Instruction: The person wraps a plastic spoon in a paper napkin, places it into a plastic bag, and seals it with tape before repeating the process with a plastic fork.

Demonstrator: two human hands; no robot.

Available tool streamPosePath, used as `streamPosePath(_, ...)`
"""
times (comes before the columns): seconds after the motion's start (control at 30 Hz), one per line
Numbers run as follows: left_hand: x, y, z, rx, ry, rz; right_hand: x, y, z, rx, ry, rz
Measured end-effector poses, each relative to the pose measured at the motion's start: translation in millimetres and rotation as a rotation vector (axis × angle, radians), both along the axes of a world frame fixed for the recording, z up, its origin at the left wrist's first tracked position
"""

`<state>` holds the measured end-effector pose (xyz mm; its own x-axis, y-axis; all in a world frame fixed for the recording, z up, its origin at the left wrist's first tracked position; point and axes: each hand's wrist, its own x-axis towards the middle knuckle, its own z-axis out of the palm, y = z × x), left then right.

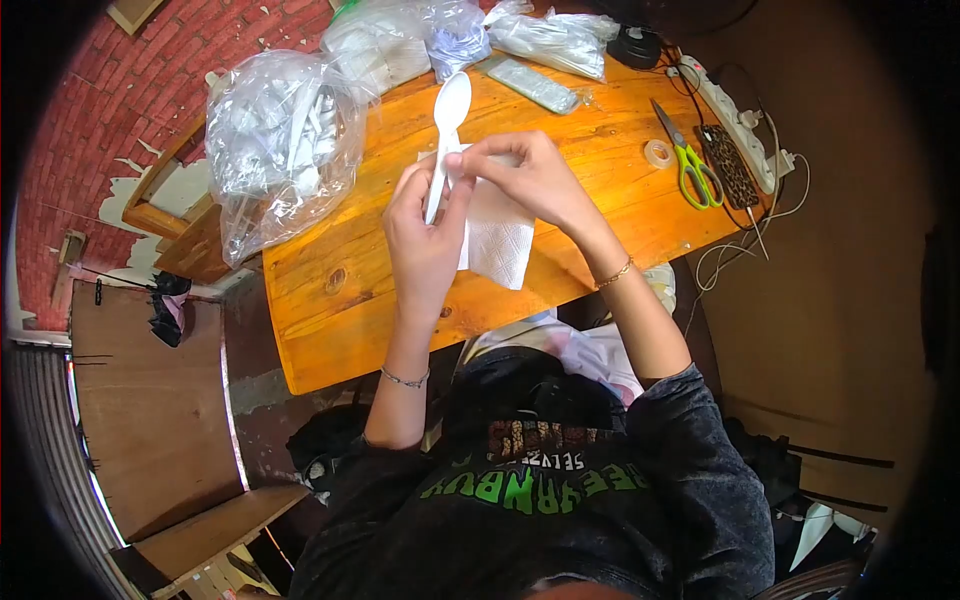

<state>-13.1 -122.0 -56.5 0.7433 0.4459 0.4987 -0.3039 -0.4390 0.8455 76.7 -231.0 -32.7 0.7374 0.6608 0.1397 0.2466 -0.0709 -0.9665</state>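
My left hand (pixel 420 225) is closed around the handle of a white plastic spoon (pixel 453 102), which points bowl-up and away from me. From the right, my right hand (pixel 532 178) reaches in with thumb and forefinger pinched together at the spoon's handle, close to my left thumb. What sits between those right fingertips is hidden. Below and behind both hands is a white paper napkin (pixel 500 243) with an embossed pattern. Part of the napkin is covered by my fingers.
On the wooden table (pixel 340 320) are a clear bag of white plastic cutlery (pixel 285 140), more plastic packs (pixel 375 50), a flat phone-like object (pixel 530 84), a tape roll (pixel 659 153) and green-handled scissors (pixel 692 170). A power strip (pixel 735 120) with cables lines the right edge.
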Motion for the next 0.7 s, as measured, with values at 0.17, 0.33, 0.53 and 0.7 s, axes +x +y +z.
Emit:
streamPosePath(0.17,-3.9,-5.6,0.0,-0.072,0.042,-0.051,-2.2,-4.5,0.9,0.053,0.079,0.035)
streamPosePath(0.33,-7.0,-0.6,-5.1,-0.145,-0.015,-0.015,-1.5,-12.2,-1.1,0.033,0.108,-0.004)
streamPosePath(0.53,-7.4,-3.4,-4.8,-0.22,0.062,0.023,0.5,-14.6,-10.6,0.093,0.024,-0.005)
streamPosePath(0.7,-3.7,-9.3,-2.7,-0.277,-0.005,0.0,-6.7,-13.7,-12.2,0.139,0.04,0.009)
